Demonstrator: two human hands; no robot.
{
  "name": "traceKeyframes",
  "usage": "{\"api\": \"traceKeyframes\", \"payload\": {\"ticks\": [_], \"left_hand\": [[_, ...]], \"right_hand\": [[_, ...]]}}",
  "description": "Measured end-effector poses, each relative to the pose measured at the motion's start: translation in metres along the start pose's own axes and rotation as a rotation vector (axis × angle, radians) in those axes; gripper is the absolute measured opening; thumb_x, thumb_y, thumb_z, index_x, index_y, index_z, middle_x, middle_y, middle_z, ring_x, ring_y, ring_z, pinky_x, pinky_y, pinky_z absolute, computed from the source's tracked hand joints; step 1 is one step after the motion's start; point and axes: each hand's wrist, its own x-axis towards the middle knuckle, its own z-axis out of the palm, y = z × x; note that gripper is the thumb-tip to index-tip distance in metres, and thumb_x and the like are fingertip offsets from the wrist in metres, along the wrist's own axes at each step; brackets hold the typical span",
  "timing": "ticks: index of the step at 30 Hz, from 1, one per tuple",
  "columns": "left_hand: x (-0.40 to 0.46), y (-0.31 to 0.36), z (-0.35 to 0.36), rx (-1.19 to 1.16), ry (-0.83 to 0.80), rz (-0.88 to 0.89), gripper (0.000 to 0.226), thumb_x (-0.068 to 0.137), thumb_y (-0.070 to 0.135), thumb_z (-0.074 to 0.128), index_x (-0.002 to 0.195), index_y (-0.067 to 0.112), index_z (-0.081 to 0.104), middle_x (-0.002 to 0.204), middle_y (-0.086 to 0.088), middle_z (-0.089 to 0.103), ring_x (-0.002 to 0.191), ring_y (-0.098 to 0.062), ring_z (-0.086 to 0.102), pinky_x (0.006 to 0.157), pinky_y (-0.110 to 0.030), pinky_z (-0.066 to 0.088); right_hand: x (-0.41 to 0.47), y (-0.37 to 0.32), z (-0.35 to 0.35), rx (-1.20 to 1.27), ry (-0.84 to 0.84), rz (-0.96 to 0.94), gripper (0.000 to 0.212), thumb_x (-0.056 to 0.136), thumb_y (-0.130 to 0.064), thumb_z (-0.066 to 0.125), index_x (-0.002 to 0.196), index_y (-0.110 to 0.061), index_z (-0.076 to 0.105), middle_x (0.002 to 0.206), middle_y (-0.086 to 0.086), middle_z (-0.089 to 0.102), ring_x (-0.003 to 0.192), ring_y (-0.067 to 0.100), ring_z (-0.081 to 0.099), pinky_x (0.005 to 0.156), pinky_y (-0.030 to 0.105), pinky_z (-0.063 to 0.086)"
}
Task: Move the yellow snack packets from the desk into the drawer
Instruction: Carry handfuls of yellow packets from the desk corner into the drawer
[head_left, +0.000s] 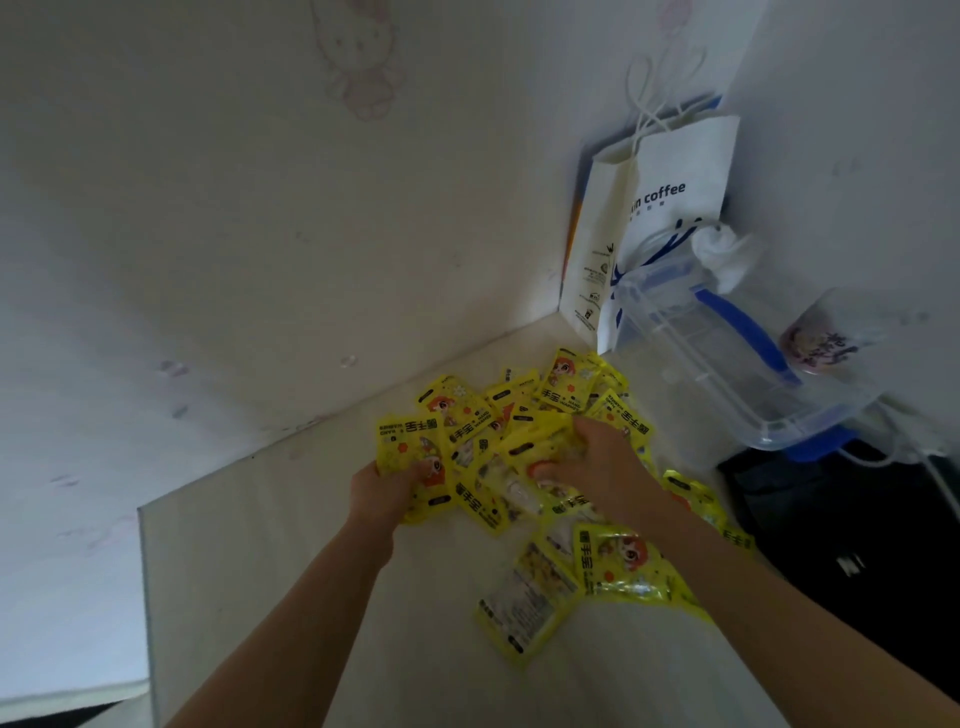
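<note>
Several yellow snack packets (514, 457) lie in a loose heap on the white desk (311, 545), near the far corner by the wall. My left hand (382, 491) grips the heap's left edge, its fingers curled under a packet (410, 447). My right hand (597, 462) lies on top of the heap with its fingers curled down into the packets. Two more packets (618, 564) lie closer to me, partly under my right forearm. No drawer is in view.
A white paper coffee bag (670, 208) stands in the corner. A clear plastic box with blue handles (727, 353) sits to the right, a printed cup (826, 343) behind it. Dark objects (841, 519) lie at the right. The desk's left edge (143, 597) drops off.
</note>
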Motion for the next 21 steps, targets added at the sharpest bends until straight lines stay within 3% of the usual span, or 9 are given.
{"api": "traceKeyframes", "payload": {"ticks": [2,6,8,10,14,15,17,18,21], "left_hand": [[-0.015,-0.003,-0.003,-0.006,-0.01,0.013,0.017,0.075,0.017,0.081,0.089,0.015,0.071,0.088,-0.012,0.075,0.086,-0.036,0.072,0.077,-0.052,0.059],[-0.04,-0.015,-0.006,-0.001,-0.023,0.023,0.02,0.074,0.018,0.081,0.091,0.014,0.072,0.088,-0.012,0.075,0.084,-0.035,0.073,0.076,-0.055,0.059],[-0.052,-0.025,-0.007,0.013,-0.036,0.023,0.022,0.074,0.019,0.082,0.093,0.014,0.073,0.088,-0.013,0.076,0.084,-0.036,0.073,0.075,-0.055,0.059],[-0.063,-0.035,-0.006,0.026,-0.045,0.024,0.021,0.073,0.019,0.082,0.091,0.015,0.073,0.087,-0.012,0.076,0.082,-0.034,0.072,0.075,-0.054,0.059],[-0.078,-0.052,-0.007,0.058,-0.041,0.016,0.015,0.074,0.019,0.081,0.085,0.017,0.071,0.082,-0.01,0.075,0.074,-0.029,0.068,0.072,-0.047,0.058],[-0.08,-0.056,-0.007,0.058,-0.042,0.015,0.014,0.075,0.018,0.081,0.085,0.017,0.071,0.081,-0.009,0.074,0.073,-0.028,0.067,0.071,-0.044,0.058],[-0.083,-0.062,-0.008,0.061,-0.047,0.014,0.015,0.075,0.018,0.081,0.087,0.016,0.071,0.08,-0.007,0.074,0.07,-0.026,0.066,0.068,-0.04,0.057],[-0.085,-0.065,-0.008,0.068,-0.049,0.012,0.016,0.075,0.018,0.08,0.088,0.015,0.072,0.079,-0.007,0.074,0.069,-0.025,0.066,0.066,-0.039,0.056],[-0.088,-0.072,-0.006,0.081,-0.057,-0.002,0.017,0.074,0.02,0.081,0.087,0.016,0.072,0.081,-0.007,0.076,0.074,-0.029,0.07,0.071,-0.044,0.059]], "right_hand": [[-0.008,-0.007,-0.002,0.067,0.076,0.021,0.026,0.072,-0.021,0.082,0.092,-0.019,0.064,0.087,-0.007,0.07,0.078,0.002,0.067,0.073,0.025,0.055],[-0.018,0.002,-0.005,0.054,0.127,0.157,0.041,0.072,-0.035,0.081,0.095,-0.013,0.056,0.099,-0.001,0.061,0.09,0.017,0.057,0.077,0.032,0.046],[-0.029,0.009,-0.003,0.033,0.122,0.254,0.055,0.073,-0.04,0.079,0.112,-0.01,0.054,0.112,0.007,0.055,0.101,0.022,0.056,0.08,0.035,0.045],[-0.043,0.017,0.002,0.062,0.121,0.32,0.067,0.076,-0.035,0.078,0.13,-0.007,0.051,0.125,0.011,0.055,0.108,0.029,0.059,0.084,0.041,0.049],[-0.062,0.039,0.007,0.1,0.149,0.434,0.07,0.08,-0.024,0.076,0.134,0.008,0.044,0.134,0.025,0.052,0.114,0.041,0.058,0.085,0.048,0.051],[-0.065,0.044,0.008,0.092,0.146,0.456,0.065,0.08,-0.025,0.076,0.131,0.005,0.049,0.131,0.024,0.055,0.109,0.039,0.06,0.08,0.045,0.051],[-0.07,0.049,0.008,0.095,0.142,0.465,0.033,0.079,-0.024,0.077,0.103,-0.006,0.064,0.116,0.022,0.065,0.087,0.031,0.063,0.068,0.036,0.048],[-0.07,0.057,0.008,0.102,0.153,0.474,0.03,0.077,-0.025,0.079,0.094,-0.004,0.066,0.109,0.022,0.068,0.081,0.029,0.063,0.068,0.037,0.049],[-0.067,0.079,0.01,0.107,0.165,0.516,0.048,0.072,-0.03,0.081,0.106,0.001,0.064,0.106,0.021,0.068,0.092,0.034,0.066,0.082,0.049,0.055]]}}
